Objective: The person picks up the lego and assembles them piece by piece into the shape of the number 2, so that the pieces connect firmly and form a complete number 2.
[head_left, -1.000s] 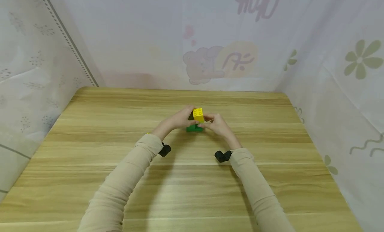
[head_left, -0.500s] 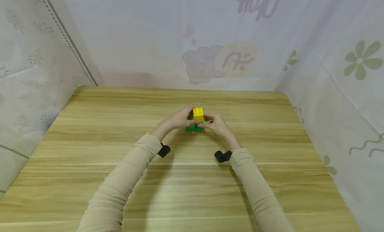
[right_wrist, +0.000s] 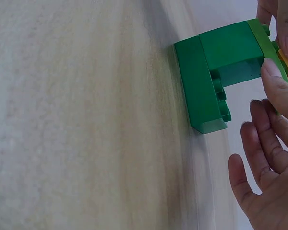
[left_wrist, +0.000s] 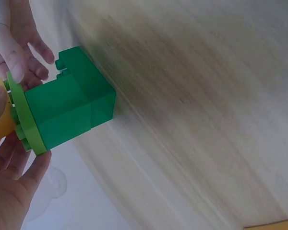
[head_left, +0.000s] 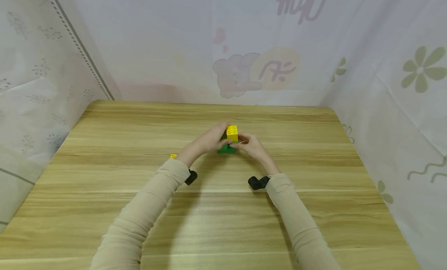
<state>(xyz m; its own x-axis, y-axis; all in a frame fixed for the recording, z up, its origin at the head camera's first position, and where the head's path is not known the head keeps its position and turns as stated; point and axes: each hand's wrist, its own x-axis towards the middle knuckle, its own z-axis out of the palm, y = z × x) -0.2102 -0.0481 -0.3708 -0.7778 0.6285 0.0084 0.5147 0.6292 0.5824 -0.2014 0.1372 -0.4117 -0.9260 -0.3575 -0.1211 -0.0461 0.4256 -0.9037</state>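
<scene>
A small stack of toy building blocks stands on the table: a dark green base brick (right_wrist: 198,86), another dark green brick (left_wrist: 61,108) at one end of it, a thin lime green plate (left_wrist: 28,115) above, and a yellow block (head_left: 232,133) on top. My left hand (head_left: 212,138) grips the yellow block, thumb on its near side and other fingers behind, one fingertip touching the plate's edge. My right hand (head_left: 252,145) pinches the lime plate's edge between thumb and fingers. How firmly the yellow block sits on the plate's studs is hidden by fingers.
A second yellow block (head_left: 173,156) lies on the wooden table (head_left: 223,223), partly hidden behind the left wrist. A printed white cloth (head_left: 167,49) hangs beyond the table's far edge. Each wrist wears a black camera mount (head_left: 258,182).
Both hands keep their hold. The yellow block and stack have shifted very slightly to the right, and a little more of the second yellow block shows beside the left wrist.
</scene>
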